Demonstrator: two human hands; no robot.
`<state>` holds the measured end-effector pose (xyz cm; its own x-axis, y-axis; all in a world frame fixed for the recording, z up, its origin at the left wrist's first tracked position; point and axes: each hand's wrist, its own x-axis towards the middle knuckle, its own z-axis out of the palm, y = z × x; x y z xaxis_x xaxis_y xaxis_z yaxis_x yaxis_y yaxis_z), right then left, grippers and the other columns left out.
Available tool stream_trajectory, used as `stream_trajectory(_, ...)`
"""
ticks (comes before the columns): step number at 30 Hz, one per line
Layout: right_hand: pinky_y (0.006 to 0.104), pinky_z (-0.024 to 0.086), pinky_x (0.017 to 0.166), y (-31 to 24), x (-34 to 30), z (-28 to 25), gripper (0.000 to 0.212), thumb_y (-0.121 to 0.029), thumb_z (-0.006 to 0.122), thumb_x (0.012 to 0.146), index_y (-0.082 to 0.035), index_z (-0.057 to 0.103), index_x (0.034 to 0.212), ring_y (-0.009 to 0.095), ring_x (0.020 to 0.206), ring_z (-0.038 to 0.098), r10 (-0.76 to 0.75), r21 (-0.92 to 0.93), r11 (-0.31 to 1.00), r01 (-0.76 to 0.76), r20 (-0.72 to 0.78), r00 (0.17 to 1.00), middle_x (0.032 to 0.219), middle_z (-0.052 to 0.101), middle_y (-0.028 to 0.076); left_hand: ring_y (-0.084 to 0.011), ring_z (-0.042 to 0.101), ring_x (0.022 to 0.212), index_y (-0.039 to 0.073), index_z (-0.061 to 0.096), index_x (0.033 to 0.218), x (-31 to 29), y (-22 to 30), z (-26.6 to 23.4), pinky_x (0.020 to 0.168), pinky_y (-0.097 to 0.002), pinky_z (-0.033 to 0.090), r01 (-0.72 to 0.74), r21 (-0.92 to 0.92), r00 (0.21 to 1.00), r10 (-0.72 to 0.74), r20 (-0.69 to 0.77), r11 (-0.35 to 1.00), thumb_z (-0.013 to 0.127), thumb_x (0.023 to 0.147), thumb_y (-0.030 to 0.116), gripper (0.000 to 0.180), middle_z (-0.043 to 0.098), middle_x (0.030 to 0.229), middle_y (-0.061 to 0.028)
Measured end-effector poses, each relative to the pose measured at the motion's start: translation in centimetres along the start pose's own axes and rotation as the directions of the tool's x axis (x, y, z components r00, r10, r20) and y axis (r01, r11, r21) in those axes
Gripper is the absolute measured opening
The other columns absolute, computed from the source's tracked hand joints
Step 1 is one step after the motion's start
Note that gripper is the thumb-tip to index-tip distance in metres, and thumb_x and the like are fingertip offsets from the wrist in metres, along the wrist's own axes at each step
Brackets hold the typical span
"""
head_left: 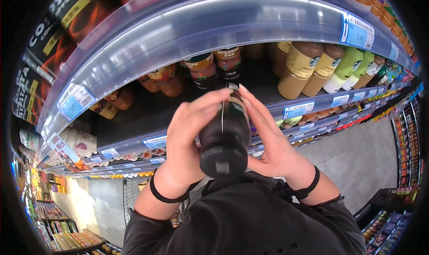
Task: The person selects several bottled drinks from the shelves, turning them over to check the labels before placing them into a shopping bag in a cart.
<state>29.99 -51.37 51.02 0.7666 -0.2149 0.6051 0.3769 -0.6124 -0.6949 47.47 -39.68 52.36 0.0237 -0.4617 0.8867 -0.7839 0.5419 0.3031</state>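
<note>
A black bottle [225, 136] is held between my two hands in front of my chest, its base tilted toward me and its top toward the shelf. My left hand [187, 125] wraps the bottle's left side, with the fingertips near its upper end. On the other side, my right hand [270, 141] presses along it, fingers stretched up and thumb near the base. Just beyond the bottle's far end, dark bottles with orange-brown labels [229, 60] stand on the shelf. Part of the bottle's label is hidden by my fingers.
The dark shelf board [120, 125] carries brown bottles [170, 81] at the left and tan ribbed bottles [292, 72] beside green-and-white ones [344, 69] at the right. A clear shelf edge [214, 20] with price tags curves above. A wire cart [132, 194] stands lower left.
</note>
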Motion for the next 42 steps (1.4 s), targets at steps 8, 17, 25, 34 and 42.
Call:
stream_trajectory(8, 0.0562, 0.028, 0.122, 0.4, 0.2, -2.2, 0.079, -0.008, 0.071, 0.082, 0.007, 0.038, 0.152, 0.042, 0.147, 0.039, -0.045, -0.384, 0.923, 0.027, -0.038, 0.998, 0.155, 0.042, 0.027, -0.0274, 0.073, 0.099, -0.003, 0.045, 0.135, 2.7, -0.1, 1.8, 0.087, -0.0342, 0.056, 0.395, -0.008, 0.918, -0.395, -0.022, 0.918, 0.089, 0.081, 0.019, 0.073, 0.070, 0.112, -0.0183)
stream_trajectory(17, 0.0568, 0.031, 0.120, 0.9, -0.1, -1.7, 0.082, -0.004, 0.071, 0.081, 0.009, 0.033, 0.153, 0.042, 0.141, 0.047, -0.059, -0.439, 0.898, 0.033, -0.046, 0.997, 0.152, 0.044, 0.029, -0.0136, 0.061, 0.076, -0.001, 0.061, 0.120, 5.1, 0.4, 1.9, 0.072, -0.0277, 0.051, 0.594, 0.180, 0.789, -0.612, 0.064, 0.784, 0.088, 0.081, 0.018, 0.052, 0.072, 0.096, -0.0080)
stream_trajectory(25, 0.0531, 0.030, 0.122, 0.8, -0.3, -1.4, 0.082, -0.003, 0.068, 0.080, 0.007, 0.034, 0.155, 0.044, 0.142, 0.045, 0.006, -0.500, 0.865, -0.045, -0.080, 0.997, 0.154, 0.045, 0.026, -0.0347, 0.069, 0.081, 0.001, 0.069, 0.104, 3.5, -0.8, 0.9, 0.075, -0.0401, 0.055, 0.362, 0.421, 0.850, -0.480, 0.219, 0.832, 0.088, 0.077, 0.030, 0.043, 0.070, 0.090, -0.0178)
stream_trajectory(34, 0.0532, 0.037, 0.117, 2.2, -1.5, 1.3, 0.058, -0.006, 0.049, 0.098, 0.000, 0.031, 0.153, 0.043, 0.139, 0.048, -0.197, -0.202, 0.971, 0.130, -0.361, 0.912, 0.156, 0.035, 0.030, -0.0335, 0.063, 0.101, 0.004, 0.067, 0.114, -2.0, 2.4, -5.0, 0.090, -0.0450, 0.048, 0.034, 0.412, 0.959, -0.146, 0.243, 0.911, 0.077, 0.081, 0.022, 0.039, 0.068, 0.105, -0.0095)
stream_trajectory(42, 0.0398, 0.055, 0.090, 1.2, -3.2, 6.0, 0.032, -0.004, 0.053, 0.098, 0.002, 0.057, 0.130, 0.026, 0.091, 0.068, 0.094, 0.181, 0.976, -0.123, 0.158, 0.983, 0.115, 0.066, 0.020, -0.0313, 0.059, 0.087, 0.007, 0.064, 0.096, -26.2, 6.8, -15.1, 0.079, -0.0435, 0.047, 0.445, 0.572, 0.736, -0.645, 0.204, 0.689, 0.071, 0.078, 0.012, 0.020, 0.058, 0.089, -0.0086)
